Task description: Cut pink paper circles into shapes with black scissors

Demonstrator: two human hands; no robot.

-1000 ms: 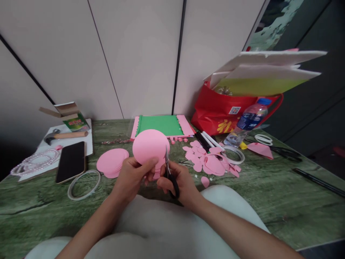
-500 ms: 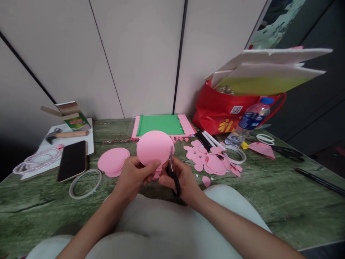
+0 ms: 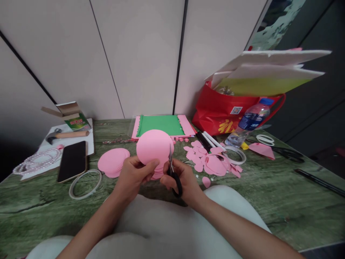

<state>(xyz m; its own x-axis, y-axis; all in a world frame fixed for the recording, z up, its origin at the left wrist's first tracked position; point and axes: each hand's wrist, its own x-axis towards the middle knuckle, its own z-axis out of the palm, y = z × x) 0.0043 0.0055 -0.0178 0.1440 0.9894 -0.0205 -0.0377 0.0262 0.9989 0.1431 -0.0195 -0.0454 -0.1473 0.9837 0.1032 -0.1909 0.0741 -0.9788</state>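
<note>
I see the disc [image 3: 153, 145] at centre, pinched in the left hand [image 3: 135, 176]; the right hand [image 3: 186, 181] grips the scissors [image 3: 171, 164] at its right edge. Its visible outline looks uncut to me; cut pieces [image 3: 215, 164] lie right, whole-looking discs [image 3: 111, 162] left. Hands hide its lower edge; I can't tell whether the scissors bite.

On the left of the desk [image 3: 296, 212], a hammer [image 3: 75, 134] lies on a white board [image 3: 90, 144], an open green box [image 3: 78, 122] behind it, with a string of beads [image 3: 37, 161] and a phone [image 3: 72, 162] nearer the front and a roll of tape [image 3: 71, 191] just beside the phone. On the right, pale panels [image 3: 269, 75] stick out of a red bag [image 3: 208, 113], a blue-capped bottle [image 3: 249, 122] before it and a black rod [image 3: 320, 182] farther right.
</note>
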